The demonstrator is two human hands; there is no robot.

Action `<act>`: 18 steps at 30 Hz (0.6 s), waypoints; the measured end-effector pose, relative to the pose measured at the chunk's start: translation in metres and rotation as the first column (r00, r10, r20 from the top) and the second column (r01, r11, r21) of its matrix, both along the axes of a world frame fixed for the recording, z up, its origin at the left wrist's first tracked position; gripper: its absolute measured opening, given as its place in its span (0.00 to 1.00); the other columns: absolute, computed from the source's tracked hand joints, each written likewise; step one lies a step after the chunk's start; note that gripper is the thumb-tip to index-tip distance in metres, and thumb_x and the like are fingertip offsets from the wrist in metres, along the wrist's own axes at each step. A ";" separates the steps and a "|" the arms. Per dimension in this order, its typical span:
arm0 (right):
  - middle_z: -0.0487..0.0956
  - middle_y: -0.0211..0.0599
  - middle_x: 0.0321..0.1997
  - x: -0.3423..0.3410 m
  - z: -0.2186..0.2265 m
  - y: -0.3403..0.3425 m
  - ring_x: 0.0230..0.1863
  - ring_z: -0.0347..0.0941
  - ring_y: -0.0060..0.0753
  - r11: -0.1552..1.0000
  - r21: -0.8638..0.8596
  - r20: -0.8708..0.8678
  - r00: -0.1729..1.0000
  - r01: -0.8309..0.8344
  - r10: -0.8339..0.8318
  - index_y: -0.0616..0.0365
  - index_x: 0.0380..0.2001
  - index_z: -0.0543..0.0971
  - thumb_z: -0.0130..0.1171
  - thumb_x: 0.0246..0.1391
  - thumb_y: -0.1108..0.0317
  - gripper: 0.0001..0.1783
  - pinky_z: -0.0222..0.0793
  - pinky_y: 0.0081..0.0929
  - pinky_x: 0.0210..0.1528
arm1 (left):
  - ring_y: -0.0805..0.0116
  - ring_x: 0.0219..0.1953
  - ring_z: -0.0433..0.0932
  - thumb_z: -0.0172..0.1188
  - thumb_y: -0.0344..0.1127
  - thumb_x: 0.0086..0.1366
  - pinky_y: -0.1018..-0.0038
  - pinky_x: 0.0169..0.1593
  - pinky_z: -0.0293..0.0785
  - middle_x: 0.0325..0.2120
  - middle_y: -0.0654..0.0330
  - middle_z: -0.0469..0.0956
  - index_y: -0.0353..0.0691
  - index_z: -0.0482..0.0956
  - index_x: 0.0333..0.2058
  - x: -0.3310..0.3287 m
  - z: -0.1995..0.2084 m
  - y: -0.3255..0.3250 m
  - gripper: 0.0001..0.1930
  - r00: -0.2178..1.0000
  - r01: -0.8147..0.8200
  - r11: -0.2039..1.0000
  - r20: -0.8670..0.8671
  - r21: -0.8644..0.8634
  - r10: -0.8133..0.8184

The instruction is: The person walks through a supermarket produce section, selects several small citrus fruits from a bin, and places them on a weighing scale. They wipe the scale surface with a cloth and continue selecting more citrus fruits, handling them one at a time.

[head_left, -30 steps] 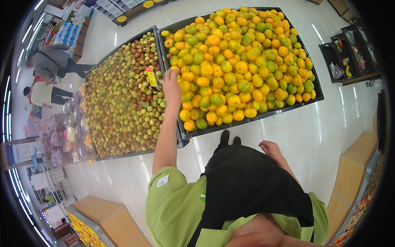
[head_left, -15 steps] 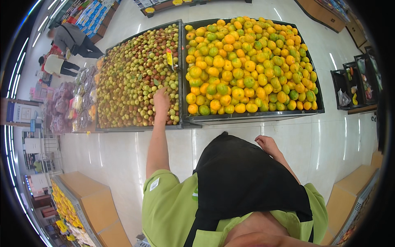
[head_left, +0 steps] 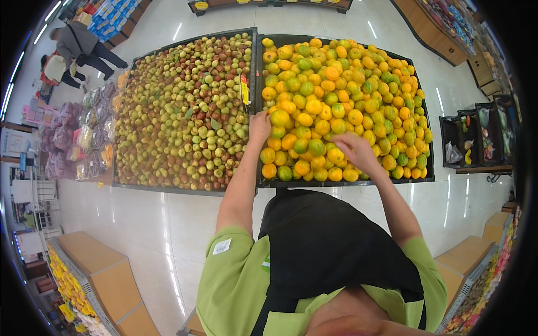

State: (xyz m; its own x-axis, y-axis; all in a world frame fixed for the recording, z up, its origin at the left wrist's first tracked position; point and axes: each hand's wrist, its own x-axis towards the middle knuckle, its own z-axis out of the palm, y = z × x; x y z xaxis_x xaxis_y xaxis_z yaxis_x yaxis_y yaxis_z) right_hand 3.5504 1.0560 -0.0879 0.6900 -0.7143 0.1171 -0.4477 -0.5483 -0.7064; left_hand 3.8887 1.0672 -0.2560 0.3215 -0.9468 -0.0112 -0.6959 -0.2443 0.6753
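My left hand is at the black divider between two fruit bins, its fingers curled beside the leftmost mandarins. What those fingers hold, if anything, is hidden. Over the front half of the mandarin pile hovers my right hand, fingers partly spread and pointing left, with nothing visible in it. The mandarins are orange and green-tinged, heaped in a black-rimmed bin. On the left, small green and reddish-brown jujubes fill the neighbouring bin. A yellow and red price tag stands at the divider.
Bagged purple fruit and clear packs sit left of the jujubes. Two people stand farther left, one in a grey top. Black crates are at the right. Wooden stands flank me behind.
My left hand has moved right, from over the jujubes to the divider. My right hand has risen from beside my apron to the mandarins. The bins appear nearer to me.
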 end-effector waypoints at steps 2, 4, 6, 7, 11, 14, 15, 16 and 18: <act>0.82 0.41 0.41 0.070 -0.001 -0.050 0.44 0.78 0.47 0.987 -0.099 0.032 0.991 -0.129 0.133 0.57 0.44 0.82 0.57 0.62 0.62 0.12 0.74 0.37 0.45 | 0.43 0.51 0.71 0.54 0.33 0.68 0.56 0.57 0.68 0.47 0.49 0.78 0.35 0.76 0.52 -0.003 -0.008 0.004 0.16 0.998 -0.053 0.994 -0.021 -0.097 0.051; 0.80 0.41 0.38 0.143 -0.021 -0.094 0.40 0.78 0.45 0.964 -0.141 -0.110 0.971 -0.226 0.211 0.56 0.45 0.82 0.56 0.62 0.65 0.12 0.73 0.37 0.42 | 0.45 0.51 0.71 0.55 0.32 0.68 0.58 0.58 0.68 0.47 0.48 0.78 0.36 0.77 0.52 -0.002 -0.010 0.008 0.16 0.998 -0.048 0.986 -0.037 -0.161 0.043; 0.81 0.40 0.39 0.206 -0.052 -0.121 0.44 0.78 0.47 0.944 -0.178 -0.287 0.932 -0.277 0.220 0.56 0.39 0.82 0.58 0.57 0.63 0.11 0.74 0.38 0.44 | 0.45 0.51 0.72 0.55 0.31 0.67 0.58 0.57 0.69 0.47 0.48 0.78 0.37 0.77 0.52 0.005 -0.008 0.007 0.16 0.994 -0.042 0.993 -0.103 -0.112 0.030; 0.81 0.40 0.38 0.229 -0.069 -0.131 0.43 0.79 0.46 0.920 -0.201 -0.347 0.903 -0.336 0.253 0.55 0.38 0.83 0.58 0.56 0.64 0.10 0.75 0.39 0.43 | 0.45 0.51 0.73 0.56 0.31 0.67 0.58 0.57 0.70 0.47 0.47 0.78 0.37 0.77 0.52 0.010 -0.005 0.006 0.16 0.990 -0.036 0.995 -0.136 -0.094 0.023; 0.83 0.37 0.33 0.277 -0.127 -0.145 0.39 0.81 0.43 0.869 -0.172 -0.731 0.652 -0.464 0.204 0.52 0.35 0.85 0.56 0.55 0.66 0.10 0.77 0.41 0.37 | 0.43 0.51 0.75 0.50 0.33 0.69 0.55 0.53 0.73 0.44 0.46 0.78 0.40 0.72 0.58 0.015 0.002 -0.013 0.19 0.992 -0.063 0.998 -0.104 0.014 0.064; 0.83 0.35 0.31 0.285 -0.150 -0.150 0.37 0.83 0.40 0.831 -0.201 -0.809 0.567 -0.519 0.158 0.50 0.32 0.86 0.55 0.54 0.67 0.10 0.77 0.40 0.34 | 0.45 0.47 0.78 0.48 0.35 0.70 0.57 0.52 0.74 0.42 0.46 0.79 0.41 0.69 0.59 0.012 0.002 -0.032 0.19 0.997 -0.071 0.970 0.035 0.231 0.065; 0.84 0.35 0.31 0.286 -0.152 -0.151 0.37 0.83 0.38 0.818 -0.210 -0.807 0.567 -0.535 0.164 0.50 0.30 0.86 0.55 0.55 0.66 0.10 0.77 0.37 0.34 | 0.49 0.43 0.80 0.47 0.37 0.71 0.58 0.50 0.74 0.39 0.50 0.80 0.42 0.73 0.55 0.011 0.000 -0.034 0.17 0.986 -0.097 0.973 0.155 0.211 0.064; 0.83 0.36 0.31 0.286 -0.152 -0.153 0.36 0.82 0.40 0.802 -0.209 -0.785 0.585 -0.559 0.203 0.51 0.32 0.84 0.56 0.54 0.66 0.08 0.77 0.38 0.34 | 0.50 0.42 0.80 0.47 0.37 0.71 0.59 0.48 0.74 0.37 0.50 0.80 0.41 0.75 0.52 0.012 -0.002 -0.038 0.15 0.989 -0.103 0.970 0.122 0.220 0.077; 0.82 0.39 0.32 0.285 -0.146 -0.159 0.36 0.81 0.44 0.790 -0.168 -0.772 0.577 -0.590 0.267 0.52 0.35 0.82 0.57 0.54 0.66 0.07 0.76 0.39 0.35 | 0.53 0.41 0.81 0.47 0.37 0.72 0.60 0.46 0.75 0.33 0.52 0.81 0.39 0.79 0.45 0.017 -0.005 -0.044 0.13 0.996 -0.090 0.955 0.026 0.284 0.087</act>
State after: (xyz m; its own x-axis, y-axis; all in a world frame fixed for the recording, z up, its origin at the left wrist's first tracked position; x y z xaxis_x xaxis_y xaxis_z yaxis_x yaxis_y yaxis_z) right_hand 3.8352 0.8966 -0.2337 0.8853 -0.3158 -0.3414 -0.3343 -0.9425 0.0049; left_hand 3.9056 1.0236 -0.2614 0.4059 -0.8728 -0.2712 -0.6713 -0.4860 0.5596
